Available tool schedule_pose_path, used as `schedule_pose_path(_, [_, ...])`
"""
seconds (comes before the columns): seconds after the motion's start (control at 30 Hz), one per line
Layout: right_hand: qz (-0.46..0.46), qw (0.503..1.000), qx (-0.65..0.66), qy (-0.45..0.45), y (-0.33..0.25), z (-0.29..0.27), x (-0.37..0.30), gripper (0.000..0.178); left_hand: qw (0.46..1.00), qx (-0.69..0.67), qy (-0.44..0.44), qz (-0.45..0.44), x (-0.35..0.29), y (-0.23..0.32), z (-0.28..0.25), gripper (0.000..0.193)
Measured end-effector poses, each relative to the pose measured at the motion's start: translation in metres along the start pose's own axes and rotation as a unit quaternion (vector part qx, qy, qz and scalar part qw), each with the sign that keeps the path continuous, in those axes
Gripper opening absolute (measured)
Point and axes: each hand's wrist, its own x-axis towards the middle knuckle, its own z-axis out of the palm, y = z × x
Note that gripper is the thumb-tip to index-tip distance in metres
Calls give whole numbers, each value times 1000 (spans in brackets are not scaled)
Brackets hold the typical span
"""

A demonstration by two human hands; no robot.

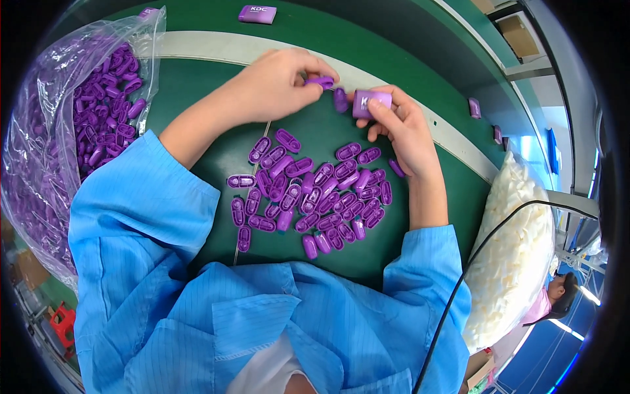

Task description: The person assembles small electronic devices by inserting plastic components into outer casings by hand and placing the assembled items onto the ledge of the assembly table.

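Over the far side of the green work surface (216,141), my left hand (279,85) pinches a small purple oval plastic shell (321,82) between thumb and fingers. Beside it, my right hand (408,134) holds a lilac, rounded rectangular plastic case (367,103) with white print, its thumb across the front. Between the two hands is a darker purple oval piece (340,100); whether a finger touches it I cannot tell. Nearer to me lies a loose spread of purple oval shells (299,166), some hollow side up, others showing smooth backs. One shell (396,168) rests by my right wrist.
A clear plastic bag (49,85) full of purple shells stands at the left. At the right is a bag of cream-coloured pieces (518,243), with a black cable (453,299) crossing before it. Beyond a pale rail (197,47), a green belt (328,26) carries lilac cases (257,14). Another person (551,299) is far right.
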Motion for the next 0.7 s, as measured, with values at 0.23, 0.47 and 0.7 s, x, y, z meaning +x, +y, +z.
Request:
schedule_pose_path(0.23, [17,991,117,60,-9,3,-8,22,911,-402,-1,-86,5,2,5,33])
schedule_pose_path(0.47, [-37,994,49,93,-7,22,-9,25,929,-365,13,-66,-1,11,17,34])
schedule_pose_path(0.7, [-54,994,-37,87,-7,17,-10,24,956,-289,28,-25,-1,9,25,32])
